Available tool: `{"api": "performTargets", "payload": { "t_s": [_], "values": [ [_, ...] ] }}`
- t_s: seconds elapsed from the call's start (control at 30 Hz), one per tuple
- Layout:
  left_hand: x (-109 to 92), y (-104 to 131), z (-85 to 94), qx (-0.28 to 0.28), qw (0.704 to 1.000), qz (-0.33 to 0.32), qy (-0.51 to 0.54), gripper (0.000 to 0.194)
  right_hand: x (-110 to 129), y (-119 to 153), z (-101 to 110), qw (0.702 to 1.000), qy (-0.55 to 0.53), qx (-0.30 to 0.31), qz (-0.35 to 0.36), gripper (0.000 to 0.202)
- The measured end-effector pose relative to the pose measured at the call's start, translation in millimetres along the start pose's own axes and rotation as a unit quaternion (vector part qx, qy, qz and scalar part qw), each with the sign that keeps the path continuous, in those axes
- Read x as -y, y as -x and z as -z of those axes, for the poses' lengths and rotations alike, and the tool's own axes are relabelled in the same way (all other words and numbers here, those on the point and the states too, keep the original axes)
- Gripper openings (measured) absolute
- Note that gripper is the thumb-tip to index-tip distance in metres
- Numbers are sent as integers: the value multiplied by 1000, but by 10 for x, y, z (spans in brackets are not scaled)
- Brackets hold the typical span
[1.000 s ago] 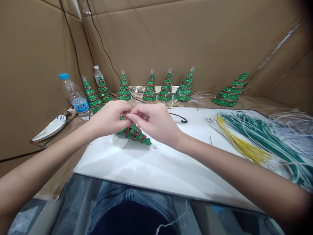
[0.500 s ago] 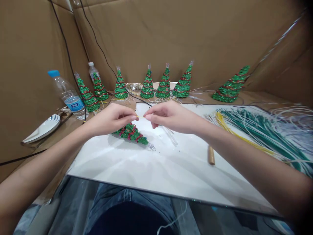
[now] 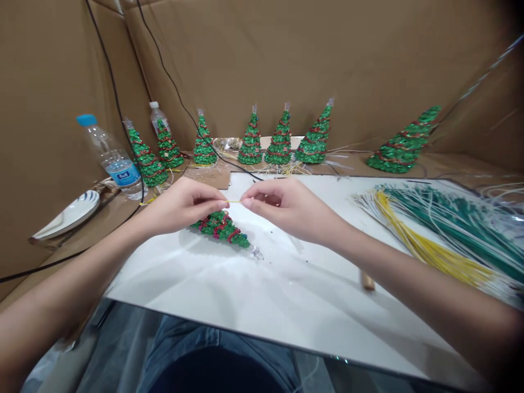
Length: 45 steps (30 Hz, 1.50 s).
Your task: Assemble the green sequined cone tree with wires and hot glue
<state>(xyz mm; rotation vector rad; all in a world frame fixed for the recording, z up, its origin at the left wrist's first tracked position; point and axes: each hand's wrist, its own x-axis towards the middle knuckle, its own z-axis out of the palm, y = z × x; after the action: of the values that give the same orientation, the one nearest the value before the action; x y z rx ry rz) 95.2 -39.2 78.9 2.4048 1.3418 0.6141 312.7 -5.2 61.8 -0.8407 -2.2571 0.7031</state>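
My left hand and my right hand pinch the two ends of a short thin yellow strand, stretched level between the fingertips above a white board. Just below the left hand a small green beaded tree with red trim lies on its side on the board, its clear tip pointing right. Both hands hover slightly above it.
Several upright green trees line the back by the cardboard wall, one more at right. Bundles of yellow, green and white strands lie right. A water bottle, a plate and a wooden stick are nearby.
My hands came apart from over the lying tree, drawing the yellow strand taut between them. The head view shifted slightly.
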Motion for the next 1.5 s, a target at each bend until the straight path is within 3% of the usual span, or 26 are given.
{"api": "performTargets", "payload": {
  "t_s": [0.07,0.17,0.23,0.3,0.47,0.63,0.87,1.0,1.1,1.33,1.5],
  "values": [
    [-22,-3,-3,-11,1000,-10,-5,31,40,-8,-57,999,10,-17,25,17],
    [46,39,46,-109,994,-9,-26,31,59,32,-101,995,43,-64,59,16],
    [174,95,89,-185,981,29,-44,35,36,97,-127,990,64,-92,81,15],
    [339,156,110,-216,971,95,-35,38,-5,174,-172,985,82,-105,106,15],
    [689,238,26,-150,969,175,88,55,-97,312,-348,971,135,-112,165,16],
    [818,233,-68,-127,955,167,208,63,-150,301,-460,950,204,-108,210,21],
    [819,193,-76,-134,949,164,234,61,-201,268,-468,843,413,-83,333,25],
    [802,131,-70,-127,952,157,231,55,-227,283,-453,814,441,-76,370,23],
    [780,85,-54,-123,957,154,213,51,-218,271,-449,833,428,-72,344,25],
    [766,65,-22,-128,968,151,155,44,-122,120,-466,935,299,-51,184,26],
    [779,82,-39,-139,961,164,175,46,-95,54,-449,962,250,-46,101,20]
  ]
}}
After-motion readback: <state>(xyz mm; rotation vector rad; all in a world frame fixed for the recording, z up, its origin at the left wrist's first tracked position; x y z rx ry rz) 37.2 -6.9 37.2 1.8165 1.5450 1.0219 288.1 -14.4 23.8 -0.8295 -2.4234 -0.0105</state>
